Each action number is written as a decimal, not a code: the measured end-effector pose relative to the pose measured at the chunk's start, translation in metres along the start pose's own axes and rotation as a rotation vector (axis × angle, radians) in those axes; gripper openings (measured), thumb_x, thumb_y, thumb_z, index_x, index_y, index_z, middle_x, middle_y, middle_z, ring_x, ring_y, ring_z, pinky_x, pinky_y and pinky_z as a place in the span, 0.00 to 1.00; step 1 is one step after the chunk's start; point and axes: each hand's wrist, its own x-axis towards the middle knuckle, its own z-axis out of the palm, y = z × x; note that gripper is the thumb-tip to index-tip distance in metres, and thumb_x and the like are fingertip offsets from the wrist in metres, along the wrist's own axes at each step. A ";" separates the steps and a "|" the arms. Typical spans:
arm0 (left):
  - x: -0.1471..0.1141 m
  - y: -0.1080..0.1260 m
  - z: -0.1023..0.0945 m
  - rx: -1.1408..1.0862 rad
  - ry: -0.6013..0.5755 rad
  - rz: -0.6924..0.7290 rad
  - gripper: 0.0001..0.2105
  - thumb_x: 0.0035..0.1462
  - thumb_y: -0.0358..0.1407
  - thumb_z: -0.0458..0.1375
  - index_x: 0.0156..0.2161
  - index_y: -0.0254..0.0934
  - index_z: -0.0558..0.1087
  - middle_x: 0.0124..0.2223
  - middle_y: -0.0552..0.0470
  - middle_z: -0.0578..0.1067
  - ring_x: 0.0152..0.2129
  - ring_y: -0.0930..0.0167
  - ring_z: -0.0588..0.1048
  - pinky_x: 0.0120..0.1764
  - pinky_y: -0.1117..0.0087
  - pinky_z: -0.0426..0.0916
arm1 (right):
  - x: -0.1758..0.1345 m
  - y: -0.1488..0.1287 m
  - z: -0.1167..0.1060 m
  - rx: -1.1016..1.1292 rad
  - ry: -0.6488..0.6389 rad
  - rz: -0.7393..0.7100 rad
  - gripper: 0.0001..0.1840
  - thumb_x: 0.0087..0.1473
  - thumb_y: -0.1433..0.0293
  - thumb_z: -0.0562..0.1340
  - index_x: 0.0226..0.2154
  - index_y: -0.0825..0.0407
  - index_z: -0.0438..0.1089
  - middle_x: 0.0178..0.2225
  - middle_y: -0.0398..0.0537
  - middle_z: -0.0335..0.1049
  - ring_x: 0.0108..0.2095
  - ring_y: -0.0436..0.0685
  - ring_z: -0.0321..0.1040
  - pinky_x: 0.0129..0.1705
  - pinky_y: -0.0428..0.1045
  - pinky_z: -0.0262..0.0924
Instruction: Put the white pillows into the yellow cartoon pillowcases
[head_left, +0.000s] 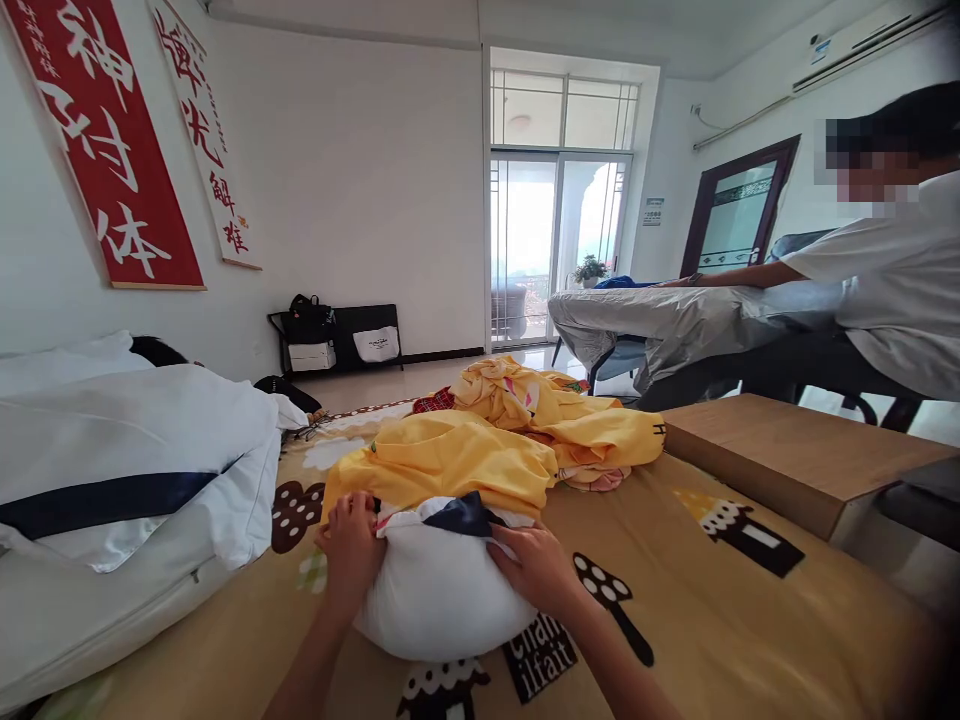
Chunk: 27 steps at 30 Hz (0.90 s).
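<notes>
A white pillow (448, 590) lies on the patterned bedspread in front of me, its far part covered by a yellow pillowcase (450, 455). A dark navy strip of cloth (466, 514) shows on the pillow at the edge of the yellow cloth. On the near left corner of the yellow cloth, my left hand (351, 545) has its fingers curled round the edge. My right hand (538, 562) pinches a white edge of fabric at the right side of the pillow; its fingertips are partly hidden by folds.
Crumpled yellow bedding (555, 410) lies beyond the pillow. White pillows with a navy band (127, 440) are piled at left. A brown wooden box or board (802, 450) stands at right. Another person (900, 270) sits behind it, an arm along a plastic-covered table (675, 310).
</notes>
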 end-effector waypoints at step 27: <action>-0.001 0.111 -0.007 0.103 -0.373 0.406 0.21 0.47 0.30 0.54 0.49 0.30 0.70 0.47 0.35 0.74 0.47 0.56 0.72 0.48 0.60 0.65 | -0.002 -0.014 0.040 -0.103 0.171 0.144 0.14 0.52 0.79 0.54 0.32 0.51 0.75 0.31 0.49 0.74 0.36 0.58 0.68 0.41 0.52 0.49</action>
